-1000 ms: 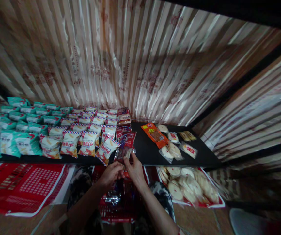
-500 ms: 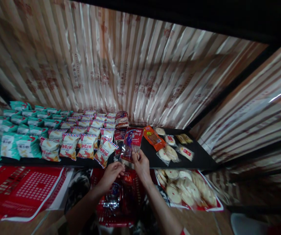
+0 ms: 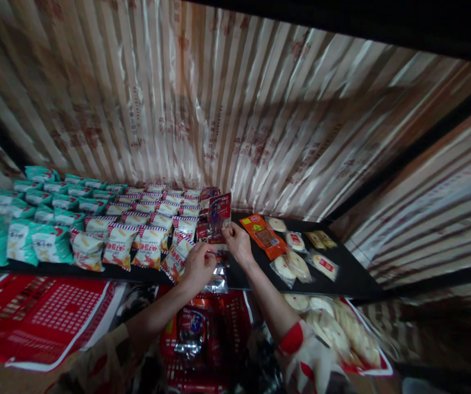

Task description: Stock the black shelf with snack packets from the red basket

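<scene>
Nearest, the bare left hand (image 3: 199, 266) curls near a flat, dark-red plastic packet (image 3: 219, 212); whether it grips, I cannot tell. Just beyond, the right hand (image 3: 238, 241) pinches that packet's lower right edge, its body rising beyond the grip.

shelf (image 3: 350, 273): snack bags (image 3: 118, 246) left, pouch column (image 3: 203, 230) right of them, flat packet (image 3: 263, 236) further right, wrapped discs (image 3: 298, 267) beside it | below shelf: basket (image 3: 235, 323), pouches (image 3: 190, 327) inside | behind: sheeting (image 3: 239, 104)
</scene>
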{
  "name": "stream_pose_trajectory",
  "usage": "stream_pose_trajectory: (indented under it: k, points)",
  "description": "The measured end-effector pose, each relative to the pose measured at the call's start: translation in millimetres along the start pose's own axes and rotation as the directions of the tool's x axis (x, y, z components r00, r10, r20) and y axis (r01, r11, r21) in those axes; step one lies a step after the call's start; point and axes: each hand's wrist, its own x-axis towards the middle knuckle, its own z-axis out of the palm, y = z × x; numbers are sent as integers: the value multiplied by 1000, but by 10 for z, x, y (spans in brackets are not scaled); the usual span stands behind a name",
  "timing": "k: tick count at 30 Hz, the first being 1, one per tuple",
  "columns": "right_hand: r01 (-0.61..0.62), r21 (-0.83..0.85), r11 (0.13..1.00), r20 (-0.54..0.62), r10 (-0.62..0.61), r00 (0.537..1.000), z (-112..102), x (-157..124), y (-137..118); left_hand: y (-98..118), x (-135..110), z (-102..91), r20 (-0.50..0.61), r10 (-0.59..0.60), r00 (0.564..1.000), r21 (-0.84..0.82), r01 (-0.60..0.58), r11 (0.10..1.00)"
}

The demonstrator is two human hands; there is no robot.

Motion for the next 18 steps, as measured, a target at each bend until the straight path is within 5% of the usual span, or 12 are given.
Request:
stream_pose_trajectory:
  k: [8, 18]
  points:
    - [-16, -294, 956, 97, 47, 994, 169, 460, -164, 113, 336, -56, 18, -85, 996, 37, 85, 996]
    - [4, -451, 893, 170, 81, 982, 219, 680, -313, -73, 618, -56, 88, -50, 995, 187, 33, 982]
